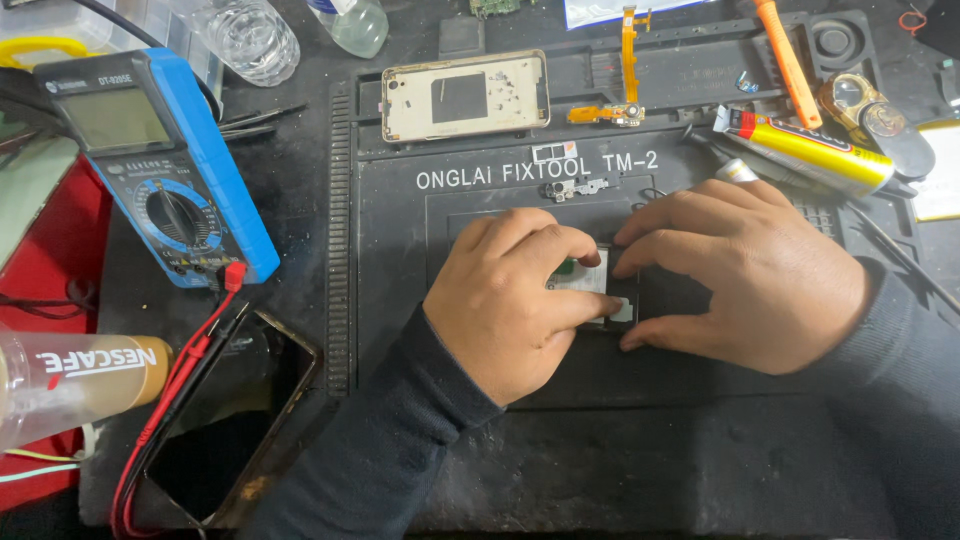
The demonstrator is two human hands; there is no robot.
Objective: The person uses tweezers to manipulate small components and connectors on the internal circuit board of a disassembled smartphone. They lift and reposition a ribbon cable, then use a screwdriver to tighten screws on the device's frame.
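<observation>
Two hands: left hand (505, 300) and right hand (745, 270) pinch the small phone part (590, 283) between fingertips.
Advice: press evenly, keeping it flat on the black mat (640, 440).

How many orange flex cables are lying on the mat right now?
2: one upright flex strip at the mat's top edge, one connector flex lying just below it. Others may be hidden under both hands.

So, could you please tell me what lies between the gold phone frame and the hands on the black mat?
In the head view, between the gold phone frame and the hands lies a small metal bracket on the black mat.
</observation>
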